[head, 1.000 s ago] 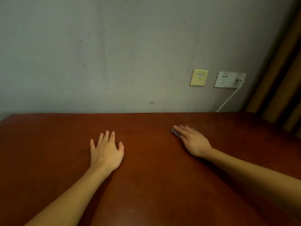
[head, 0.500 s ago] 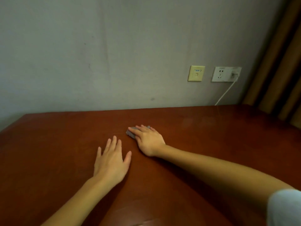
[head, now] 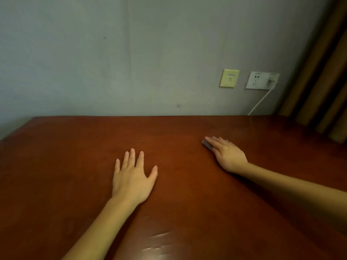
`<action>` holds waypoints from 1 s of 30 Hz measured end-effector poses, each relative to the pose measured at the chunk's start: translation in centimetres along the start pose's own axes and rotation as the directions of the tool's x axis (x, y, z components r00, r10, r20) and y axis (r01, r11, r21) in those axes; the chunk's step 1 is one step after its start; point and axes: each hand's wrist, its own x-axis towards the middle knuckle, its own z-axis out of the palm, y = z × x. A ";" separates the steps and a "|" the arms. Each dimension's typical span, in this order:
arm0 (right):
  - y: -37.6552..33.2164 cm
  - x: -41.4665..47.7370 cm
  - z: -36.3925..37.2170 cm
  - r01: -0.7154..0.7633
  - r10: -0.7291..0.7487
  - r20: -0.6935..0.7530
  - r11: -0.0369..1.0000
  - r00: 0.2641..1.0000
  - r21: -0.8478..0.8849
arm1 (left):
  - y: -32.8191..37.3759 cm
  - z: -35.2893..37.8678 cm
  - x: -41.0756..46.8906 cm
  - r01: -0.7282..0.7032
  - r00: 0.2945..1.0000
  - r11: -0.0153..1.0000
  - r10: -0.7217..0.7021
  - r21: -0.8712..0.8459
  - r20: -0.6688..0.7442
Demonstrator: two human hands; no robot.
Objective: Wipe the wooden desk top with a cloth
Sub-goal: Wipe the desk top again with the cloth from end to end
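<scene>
- Currently the right hand (head: 228, 156) is pressing a small grey cloth (head: 206, 145) flat against the wooden surface (head: 187, 203), right of centre and towards the back, its fingers (head: 216, 142) lying straight over it, not curling round it
- The left hand (head: 131, 177) is resting flat nearby, fingers spread, holding nothing
- With nothing pinching the cloth, a fast stroke is likely risking it slipping out or bunching, leaving patches unwiped
- A wide rightward sweep is possibly risking snagging the white cable (head: 260, 101) dropping behind the back edge
</scene>
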 end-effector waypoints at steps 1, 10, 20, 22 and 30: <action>-0.5 -1.6 -0.1 0.008 -0.008 -0.006 1.000 1.000 -0.016 | 0.1 0.0 0.0 0.002 1.000 1.000 -0.002 0.003 0.001; -13.4 -4.1 1.4 0.332 -0.332 -0.018 0.937 0.943 0.109 | 0.1 0.0 0.0 0.005 1.000 1.000 -0.005 0.030 0.009; -3.1 3.5 1.2 0.000 -0.003 0.030 0.995 1.000 0.102 | -0.3 -0.1 0.2 -0.007 1.000 1.000 0.007 0.009 0.012; -0.4 1.4 1.0 -0.047 0.047 0.006 0.997 0.999 0.065 | -0.3 -0.1 0.1 -0.007 1.000 1.000 0.007 0.005 0.005; -5.5 -14.4 -0.6 0.145 -0.144 -0.028 0.989 0.989 0.037 | 0.5 -0.3 -0.5 0.025 1.000 0.999 -0.025 0.033 -0.006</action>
